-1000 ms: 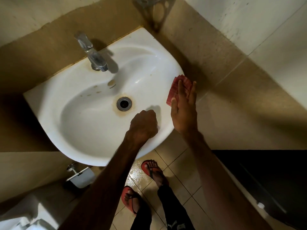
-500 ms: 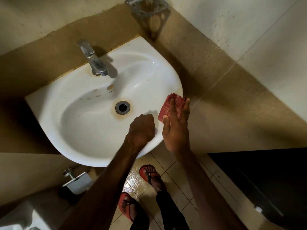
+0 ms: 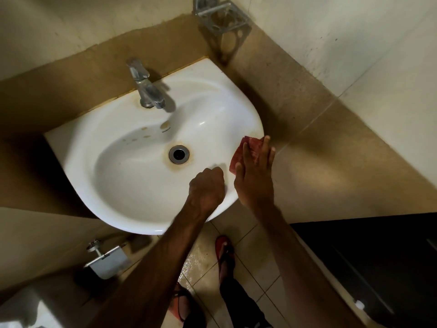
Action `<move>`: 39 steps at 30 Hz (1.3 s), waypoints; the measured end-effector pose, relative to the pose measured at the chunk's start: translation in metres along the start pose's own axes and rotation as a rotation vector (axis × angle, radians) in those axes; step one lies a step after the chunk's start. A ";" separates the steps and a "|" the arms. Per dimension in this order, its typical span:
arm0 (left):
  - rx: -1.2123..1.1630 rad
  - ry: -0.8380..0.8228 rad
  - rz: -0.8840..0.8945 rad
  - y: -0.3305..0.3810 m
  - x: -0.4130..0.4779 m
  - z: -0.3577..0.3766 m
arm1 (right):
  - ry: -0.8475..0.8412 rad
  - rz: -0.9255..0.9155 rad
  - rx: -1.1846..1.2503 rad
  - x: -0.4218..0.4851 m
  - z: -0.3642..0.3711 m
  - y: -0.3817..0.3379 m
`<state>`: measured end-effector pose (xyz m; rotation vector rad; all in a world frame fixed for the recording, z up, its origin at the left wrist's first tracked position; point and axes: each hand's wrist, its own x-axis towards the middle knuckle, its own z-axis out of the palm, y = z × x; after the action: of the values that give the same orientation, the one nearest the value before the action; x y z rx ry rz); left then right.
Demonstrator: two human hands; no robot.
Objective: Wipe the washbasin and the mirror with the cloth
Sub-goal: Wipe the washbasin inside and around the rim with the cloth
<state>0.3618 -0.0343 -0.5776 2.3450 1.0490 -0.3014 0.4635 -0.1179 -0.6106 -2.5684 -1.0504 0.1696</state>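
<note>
A white washbasin (image 3: 106,147) hangs on the tan tiled wall, with a chrome tap (image 3: 146,88) at its back and a rust-ringed drain (image 3: 179,154) in the bowl. My right hand (image 3: 254,178) lies flat on a folded red cloth (image 3: 246,150), pressing it against the basin's right rim. My left hand (image 3: 207,188) is closed into a fist and rests on the front rim beside the right hand. No mirror is in view.
A metal holder (image 3: 222,17) is fixed in the wall corner above the basin. A toilet-paper holder (image 3: 106,259) sits low on the left wall. My feet in red sandals (image 3: 224,254) stand on the wet tiled floor. A dark door (image 3: 378,268) is at lower right.
My right hand slid the cloth along the right rim toward the front, then slightly back outward. The left fist stayed on the front rim. The camera tilted a little.
</note>
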 end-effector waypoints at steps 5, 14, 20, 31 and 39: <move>0.031 0.021 0.001 0.001 -0.004 0.000 | -0.115 -0.147 -0.307 0.051 -0.015 0.004; 0.002 0.041 -0.080 0.012 0.000 -0.005 | -0.354 -0.545 -0.651 0.082 -0.009 -0.006; -0.002 0.035 -0.149 0.011 0.016 -0.009 | -0.419 -0.713 -0.533 0.081 -0.026 0.011; -0.041 0.017 -0.206 -0.002 0.020 0.006 | -0.875 -0.844 -0.667 0.121 -0.004 -0.010; 0.037 -0.003 -0.223 -0.010 0.025 0.005 | -0.814 -0.980 -0.535 0.139 0.045 -0.020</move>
<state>0.3712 -0.0160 -0.5960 2.2610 1.3159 -0.4109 0.5393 0.0053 -0.6414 -2.0020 -2.8154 0.7751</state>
